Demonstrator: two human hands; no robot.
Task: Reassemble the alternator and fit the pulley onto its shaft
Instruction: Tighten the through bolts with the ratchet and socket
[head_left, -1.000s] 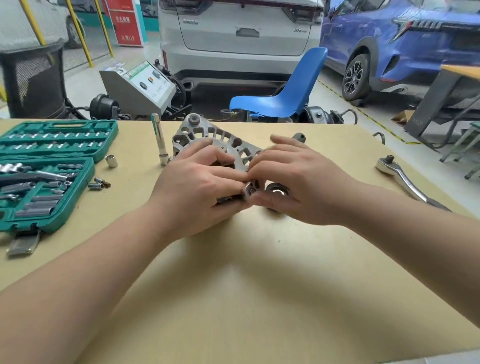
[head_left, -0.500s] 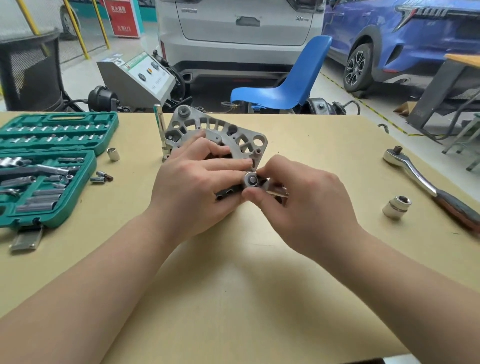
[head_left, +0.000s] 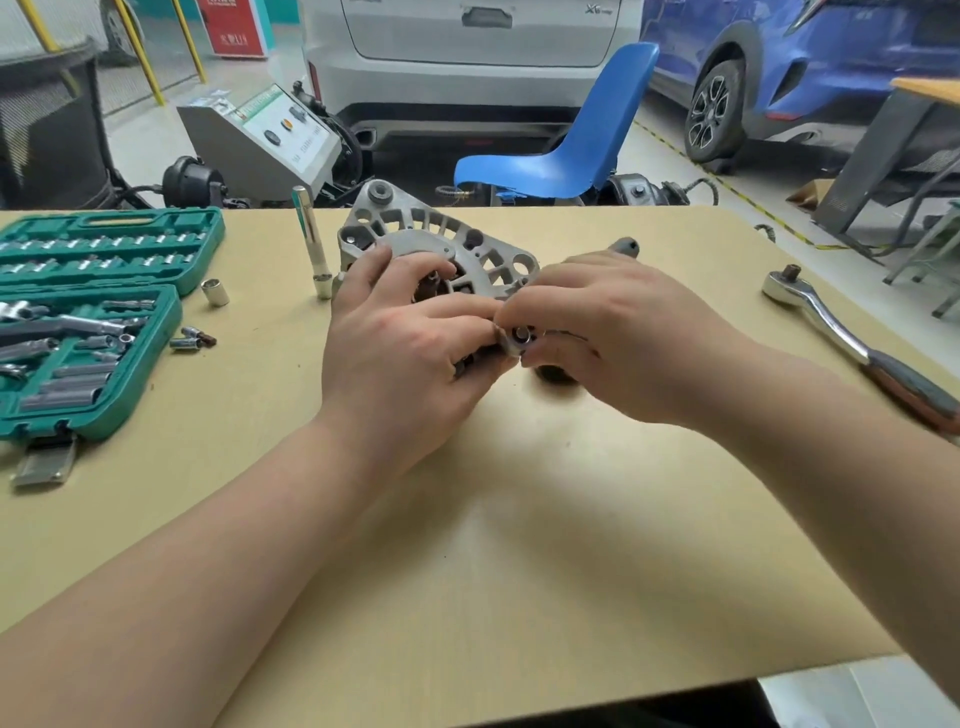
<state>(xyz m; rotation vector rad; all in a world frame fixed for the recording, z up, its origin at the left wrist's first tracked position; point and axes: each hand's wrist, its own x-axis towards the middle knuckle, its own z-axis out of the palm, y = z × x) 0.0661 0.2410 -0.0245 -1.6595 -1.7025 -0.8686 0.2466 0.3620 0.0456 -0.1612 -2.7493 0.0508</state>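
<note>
Aluminium alternator housing (head_left: 447, 254) sits gripped by the left hand (head_left: 400, 353); the right hand (head_left: 618, 332) pinches a small nut (head_left: 521, 335), which could cross-thread or drop.

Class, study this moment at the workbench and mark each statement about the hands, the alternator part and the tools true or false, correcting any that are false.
1. The left hand holds the alternator housing. True.
2. The ratchet wrench is in the right hand. False: it lies on the table, to the right of that hand.
3. The green socket case lies open. True.
4. The blue chair stands on the table. False: it stands on the floor beyond it.
5. The right hand's grip pinches a small round metal part. True.
</note>
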